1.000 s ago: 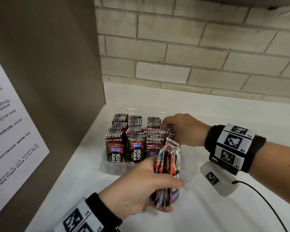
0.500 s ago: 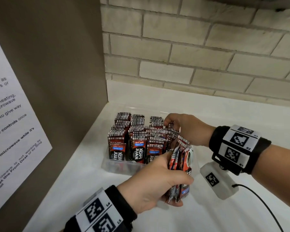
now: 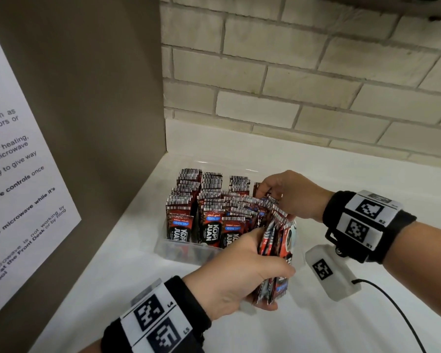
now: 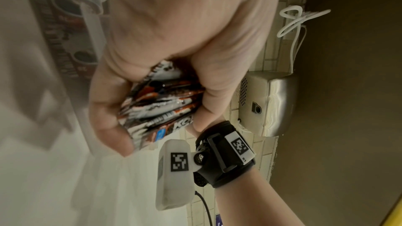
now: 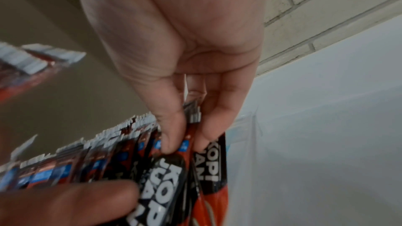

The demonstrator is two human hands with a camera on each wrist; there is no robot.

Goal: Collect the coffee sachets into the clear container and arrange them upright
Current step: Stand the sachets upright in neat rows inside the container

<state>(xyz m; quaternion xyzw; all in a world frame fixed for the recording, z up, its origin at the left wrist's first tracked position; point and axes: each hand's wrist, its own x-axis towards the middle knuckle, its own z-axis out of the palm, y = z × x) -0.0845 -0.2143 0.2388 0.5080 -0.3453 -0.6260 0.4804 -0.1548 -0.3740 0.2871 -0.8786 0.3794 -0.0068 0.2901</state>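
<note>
**Sachet bundle held at the container's right end**

A bundle of coffee sachets [image 3: 274,253] is gripped in the left hand [image 3: 239,273], the fingers and thumb curled fully round its middle so that the packets are squeezed together; their lower ends are seen fanned between thumb and fingers in the left wrist view [image 4: 158,104]. The bundle is held roughly upright, just in front of the right end of the clear container [image 3: 178,250]. By the right hand [image 3: 288,194], reached in from the right over the far right corner of the container, the top edge of a sachet is pinched between thumb and fingertips [image 5: 172,145]; this grip is shown close in the right wrist view, where the pinched packet stands at the end of a row.

The container is packed with upright sachets [image 3: 209,220] in several rows, red and black with white crimped tops, the front ones lettered "KOPI JUAN". The container rests on a white counter [image 3: 341,327], close to a brown side panel [image 3: 87,98] on which a printed notice [image 3: 15,187] is fixed. A wall of pale bricks [image 3: 290,85] is seen behind. Black bands with square coded markers are worn on both wrists.
</note>
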